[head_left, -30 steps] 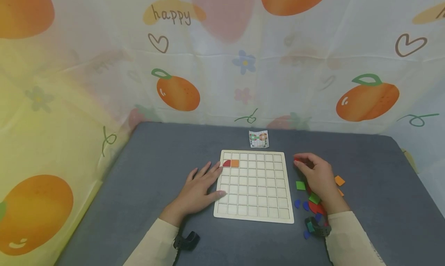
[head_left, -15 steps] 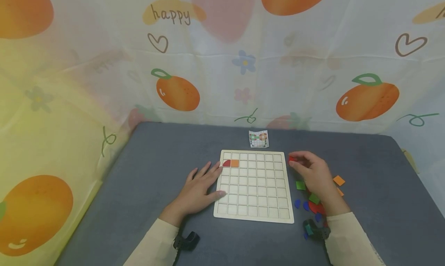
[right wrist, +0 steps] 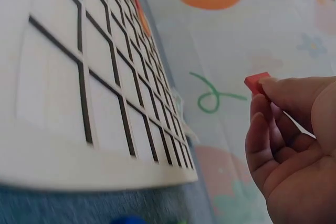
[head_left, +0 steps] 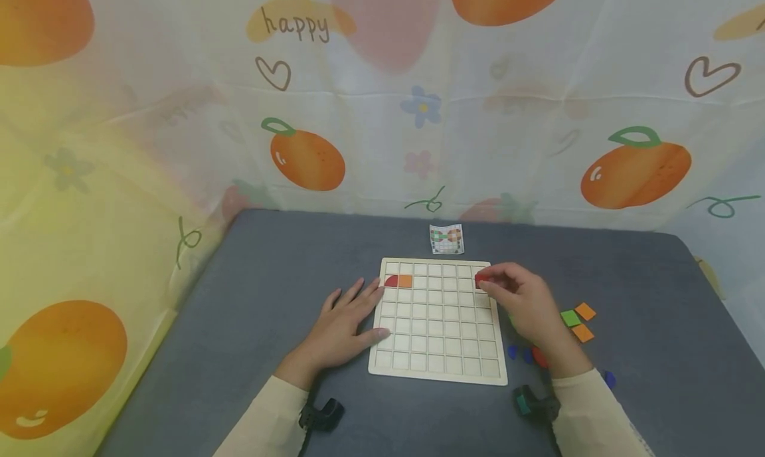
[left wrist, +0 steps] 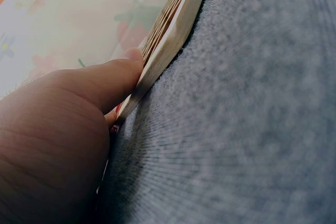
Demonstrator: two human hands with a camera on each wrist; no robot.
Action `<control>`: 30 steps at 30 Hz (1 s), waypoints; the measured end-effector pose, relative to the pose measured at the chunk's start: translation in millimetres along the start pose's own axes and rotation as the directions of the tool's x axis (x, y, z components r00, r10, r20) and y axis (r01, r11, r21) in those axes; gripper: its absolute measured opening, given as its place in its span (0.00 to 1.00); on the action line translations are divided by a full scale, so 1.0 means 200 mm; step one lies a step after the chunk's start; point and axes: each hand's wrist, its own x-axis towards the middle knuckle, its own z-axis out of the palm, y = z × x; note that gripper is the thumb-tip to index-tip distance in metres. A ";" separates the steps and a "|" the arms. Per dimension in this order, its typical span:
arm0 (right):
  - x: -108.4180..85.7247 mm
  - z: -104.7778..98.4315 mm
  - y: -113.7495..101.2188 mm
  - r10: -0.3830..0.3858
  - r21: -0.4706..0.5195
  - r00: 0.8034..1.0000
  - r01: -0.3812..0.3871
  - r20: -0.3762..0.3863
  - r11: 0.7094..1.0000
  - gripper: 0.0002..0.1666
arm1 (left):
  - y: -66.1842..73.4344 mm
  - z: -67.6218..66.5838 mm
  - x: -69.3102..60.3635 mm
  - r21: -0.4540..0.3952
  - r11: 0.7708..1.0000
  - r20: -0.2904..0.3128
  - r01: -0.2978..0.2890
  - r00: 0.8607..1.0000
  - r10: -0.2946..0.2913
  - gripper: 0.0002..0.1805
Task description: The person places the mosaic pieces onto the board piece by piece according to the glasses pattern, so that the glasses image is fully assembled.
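Note:
A pale wooden grid board [head_left: 439, 341] lies on the dark grey table. In its second row from the top, at the left, sit a red quarter-round tile [head_left: 391, 281] and an orange square tile [head_left: 405, 281]. My left hand [head_left: 337, 327] rests at the board's left edge with fingers spread, fingertips and thumb touching the rim. Over the board's upper right corner, my right hand [head_left: 528, 304] pinches a small red tile [right wrist: 256, 83] between thumb and fingertips. In the right wrist view that tile is held above the grid; its full outline is partly hidden by the fingers.
Right of the board lie loose tiles: orange squares [head_left: 582, 333], a green square [head_left: 570, 318], blue pieces [head_left: 609, 379] and a red piece [head_left: 540, 357], some hidden under the right arm. A small printed pattern card [head_left: 447, 239] lies behind the board. A patterned cloth [head_left: 370, 111] hangs behind.
My right hand has moved left with the red tile, from beside the board to over its upper right corner, uncovering some loose tiles. The left hand stays in place.

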 end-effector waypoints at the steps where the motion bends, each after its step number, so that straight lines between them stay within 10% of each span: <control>1: 0.00 0.01 -0.01 -0.007 0.007 1.000 0.007 0.005 1.000 0.10 | 0.00 0.00 0.00 0.000 1.000 0.000 0.000 1.000 0.000 0.48; 10: 0.05 0.13 -0.04 -0.034 0.116 0.995 0.023 0.094 0.993 0.08 | 0.00 0.00 -0.01 -0.008 1.000 -0.008 -0.009 1.000 0.009 0.47; 30: 0.24 0.38 -0.07 0.098 0.025 0.979 -0.105 0.181 0.994 0.07 | 0.01 0.00 0.00 -0.001 1.000 -0.002 0.011 1.000 -0.011 0.47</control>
